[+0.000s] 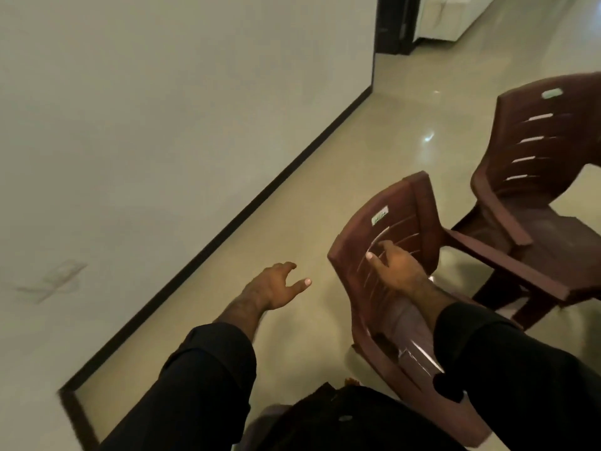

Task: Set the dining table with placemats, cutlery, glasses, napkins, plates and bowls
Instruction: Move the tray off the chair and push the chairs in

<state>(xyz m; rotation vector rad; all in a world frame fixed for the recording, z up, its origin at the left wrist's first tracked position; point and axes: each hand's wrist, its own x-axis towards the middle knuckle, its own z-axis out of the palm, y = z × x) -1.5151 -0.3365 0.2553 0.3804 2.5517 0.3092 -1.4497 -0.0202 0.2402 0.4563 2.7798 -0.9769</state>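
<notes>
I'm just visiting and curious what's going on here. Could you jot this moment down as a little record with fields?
place: glossy tiled floor beside a pale wall with dark skirting
nearer brown plastic chair: slatted backrest, close in front of the person
farther brown plastic chair: behind it, to the right
left hand: open, over the floor, holding nothing
right hand: fingers spread in front of the nearer chair's backrest; contact unclear
sleeves: dark, both arms
dining table, tableware: none in view

A pale wall (156,125) with a dark skirting board (260,193) meets a glossy beige tiled floor (357,177); two maroon plastic chairs (533,190) stand near each other at right.
</notes>
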